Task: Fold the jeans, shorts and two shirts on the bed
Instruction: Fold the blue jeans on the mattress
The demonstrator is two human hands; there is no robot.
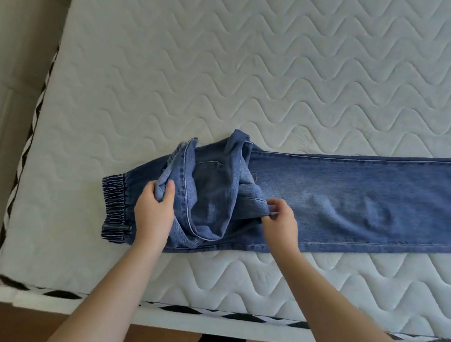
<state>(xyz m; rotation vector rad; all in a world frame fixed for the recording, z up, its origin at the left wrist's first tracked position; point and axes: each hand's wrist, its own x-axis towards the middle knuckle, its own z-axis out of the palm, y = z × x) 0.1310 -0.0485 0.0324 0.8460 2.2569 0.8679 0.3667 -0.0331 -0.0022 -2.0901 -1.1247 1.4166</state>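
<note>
Jeans (323, 200) across centre-right of mattress (225, 65) — folding begun, unfinished. Your left hand (154, 208) grips bunched denim; your right hand (279, 221) pinches its edge. Shorts, shirts — unseen, presumably left.

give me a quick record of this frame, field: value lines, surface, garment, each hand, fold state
surface: white quilted mattress, bare, near edge in view
garment: blue jeans lying flat across the mattress, elastic waistband at the left end, legs running off the right of the frame
left hand: gripping a bunched denim section near the waistband
right hand: pinching a denim edge at mid-garment
fold state: partway, raised cloth between the hands not yet laid flat
other clothes: none in view
</note>
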